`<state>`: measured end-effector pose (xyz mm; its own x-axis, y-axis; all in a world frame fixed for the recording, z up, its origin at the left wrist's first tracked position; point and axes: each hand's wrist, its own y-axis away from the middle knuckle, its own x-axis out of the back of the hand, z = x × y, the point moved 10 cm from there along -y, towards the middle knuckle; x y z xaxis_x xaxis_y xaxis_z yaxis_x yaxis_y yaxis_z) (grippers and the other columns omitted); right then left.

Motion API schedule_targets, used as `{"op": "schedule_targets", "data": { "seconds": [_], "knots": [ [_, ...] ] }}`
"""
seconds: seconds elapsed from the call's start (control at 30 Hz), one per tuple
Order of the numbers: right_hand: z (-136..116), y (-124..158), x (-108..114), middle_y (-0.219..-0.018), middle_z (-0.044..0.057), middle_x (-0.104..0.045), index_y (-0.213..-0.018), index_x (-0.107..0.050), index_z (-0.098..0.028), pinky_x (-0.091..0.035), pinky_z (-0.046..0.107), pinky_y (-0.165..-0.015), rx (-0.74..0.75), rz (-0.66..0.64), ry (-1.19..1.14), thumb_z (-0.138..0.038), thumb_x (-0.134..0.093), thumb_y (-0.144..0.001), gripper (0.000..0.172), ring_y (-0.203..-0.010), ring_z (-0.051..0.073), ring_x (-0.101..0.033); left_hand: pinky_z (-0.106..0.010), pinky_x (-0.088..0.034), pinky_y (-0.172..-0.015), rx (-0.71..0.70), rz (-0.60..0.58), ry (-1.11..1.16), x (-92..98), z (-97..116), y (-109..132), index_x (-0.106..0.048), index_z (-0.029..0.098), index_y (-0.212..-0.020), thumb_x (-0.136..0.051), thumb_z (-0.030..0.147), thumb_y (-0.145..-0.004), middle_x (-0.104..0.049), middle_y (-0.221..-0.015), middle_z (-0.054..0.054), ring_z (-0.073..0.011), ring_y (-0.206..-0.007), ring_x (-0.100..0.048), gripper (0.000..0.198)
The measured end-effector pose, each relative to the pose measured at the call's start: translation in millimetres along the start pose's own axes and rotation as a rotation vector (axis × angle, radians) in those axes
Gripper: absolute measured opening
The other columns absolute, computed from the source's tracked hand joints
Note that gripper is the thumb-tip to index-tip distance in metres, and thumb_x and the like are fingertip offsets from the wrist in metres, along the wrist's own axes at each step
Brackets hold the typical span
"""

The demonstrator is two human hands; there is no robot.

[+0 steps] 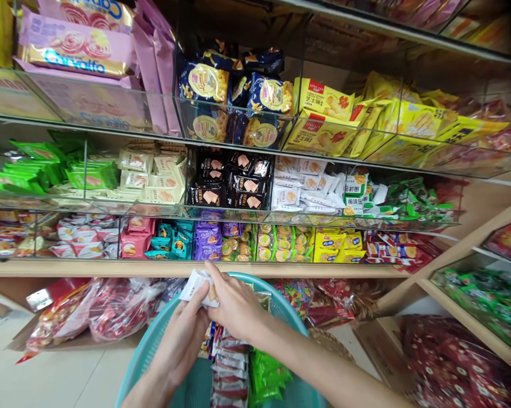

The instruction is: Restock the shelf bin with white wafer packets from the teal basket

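Both my hands hold a small white snack packet (198, 284) over a teal plastic basket (285, 317). My left hand (186, 334) grips it from below with curled fingers. My right hand (234, 306) pinches its top edge. Inside the basket lie several red-and-white packets (230, 368) and green packets (266, 377). Straight ahead stands a glass-fronted shelf unit (238, 141) filled with snacks.
Shelf bins hold pink wafer packs (75, 45), dark blue biscuit packs (234, 85), yellow packs (323, 119), green packs (34, 167) and black packets (230, 178). Red bagged sweets (98, 309) sit on the floor level. Another wooden shelf (472, 283) angles in at the right.
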<state>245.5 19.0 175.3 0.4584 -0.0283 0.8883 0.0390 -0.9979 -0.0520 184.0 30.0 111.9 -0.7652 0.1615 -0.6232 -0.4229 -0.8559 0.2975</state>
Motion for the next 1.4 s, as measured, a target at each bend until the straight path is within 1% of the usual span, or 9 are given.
{"op": "schedule_targets", "data": {
  "seconds": [0.17,0.3,0.4,0.5,0.63,0.87,1.1,1.23,1.4],
  "knots": [
    [-2.5,2.7,-12.9,-0.116,0.013,-0.063,-0.144,-0.023,-0.018,-0.051,0.042,-0.081,-0.002,0.05,-0.018,-0.017,-0.052,-0.076,0.074,-0.103,0.031,-0.061,-0.025,-0.052,-0.086,-0.027,0.054,-0.021,14.7,-1.4,0.7,-0.06,0.017,-0.119,-0.064,0.018,-0.08,-0.07,-0.113,-0.007,-0.0186,-0.102,-0.065,0.039],
    [-4.6,9.7,-23.6,-0.126,0.013,-0.056,-0.145,-0.022,-0.022,-0.048,0.047,-0.09,-0.019,0.043,-0.121,-0.024,-0.058,-0.075,0.079,-0.113,0.031,-0.055,-0.024,-0.054,-0.078,-0.032,0.1,-0.045,34.1,-2.0,-2.3,-0.061,0.017,-0.115,-0.062,0.018,-0.082,-0.071,-0.109,-0.007,-0.0172,-0.094,-0.067,0.033],
    [5.6,19.3,-11.3,-0.141,0.012,-0.043,-0.146,-0.019,-0.022,-0.039,0.046,-0.104,-0.021,0.126,-0.243,-0.031,-0.062,-0.075,0.084,-0.128,0.029,-0.042,-0.026,-0.053,-0.073,0.017,0.124,-0.159,59.9,-2.0,-4.8,-0.062,0.016,-0.112,-0.065,0.019,-0.079,-0.072,-0.103,-0.008,-0.0181,-0.087,-0.067,0.033],
    [35.2,34.4,7.5,-0.148,0.007,-0.034,-0.146,-0.016,-0.026,-0.033,0.044,-0.11,-0.099,0.243,-0.357,-0.035,-0.056,-0.081,0.077,-0.135,0.025,-0.034,-0.028,-0.049,-0.077,0.127,0.15,-0.331,94.0,-10.2,-2.3,-0.062,0.018,-0.108,-0.07,0.029,-0.075,-0.072,-0.1,-0.006,-0.0181,-0.088,-0.065,0.036],
    [76.7,62.9,16.9,-0.144,0.008,-0.04,-0.144,-0.02,-0.029,-0.041,0.045,-0.103,-0.212,0.365,-0.482,-0.036,-0.054,-0.083,0.069,-0.126,0.024,-0.045,-0.027,-0.041,-0.069,0.26,0.179,-0.62,135.1,-31.6,9.9,-0.06,0.019,-0.101,-0.069,0.05,-0.07,-0.072,-0.095,-0.004,-0.0171,-0.085,-0.061,0.045],
    [109.9,119.5,6.1,-0.137,0.01,-0.046,-0.137,-0.03,-0.032,-0.049,0.042,-0.095,-0.307,0.529,-0.785,-0.043,-0.055,-0.084,0.06,-0.112,0.023,-0.056,-0.032,-0.043,-0.069,0.367,0.463,-0.579,187.3,-72.7,36.4,-0.055,0.018,-0.099,-0.078,0.051,-0.05,-0.071,-0.092,-0.007,-0.0234,-0.09,-0.061,0.064],
    [125.6,165.2,2.8,-0.131,0.012,-0.051,-0.132,-0.038,-0.03,-0.052,0.04,-0.09,-0.396,0.718,-1.017,-0.043,-0.06,-0.082,0.057,-0.103,0.022,-0.062,-0.033,-0.045,-0.062,0.29,0.632,-0.578,198.5,-102.8,38.7,-0.054,0.018,-0.082,-0.077,0.051,-0.047,-0.067,-0.076,-0.005,-0.0219,-0.074,-0.059,0.053],
    [135.3,186.9,3.2,-0.126,0.013,-0.056,-0.13,-0.042,-0.027,-0.052,0.039,-0.088,-0.424,0.814,-1.016,-0.041,-0.064,-0.08,0.056,-0.096,0.021,-0.064,-0.034,-0.046,-0.06,0.289,0.668,-0.582,198.8,-111.0,40.9,-0.054,0.018,-0.079,-0.076,0.044,-0.051,-0.064,-0.065,-0.001,-0.0207,-0.066,-0.057,0.045],
    [145.0,204.2,-2.7,-0.119,0.014,-0.061,-0.125,-0.047,-0.024,-0.055,0.039,-0.083,-0.471,0.885,-1.025,-0.042,-0.065,-0.078,0.053,-0.088,0.022,-0.067,-0.033,-0.048,-0.063,0.283,0.642,-0.563,199.7,-115.0,37.2,-0.053,0.019,-0.082,-0.076,0.035,-0.057,-0.065,-0.071,-0.001,-0.0202,-0.067,-0.059,0.038]
  ]
}}
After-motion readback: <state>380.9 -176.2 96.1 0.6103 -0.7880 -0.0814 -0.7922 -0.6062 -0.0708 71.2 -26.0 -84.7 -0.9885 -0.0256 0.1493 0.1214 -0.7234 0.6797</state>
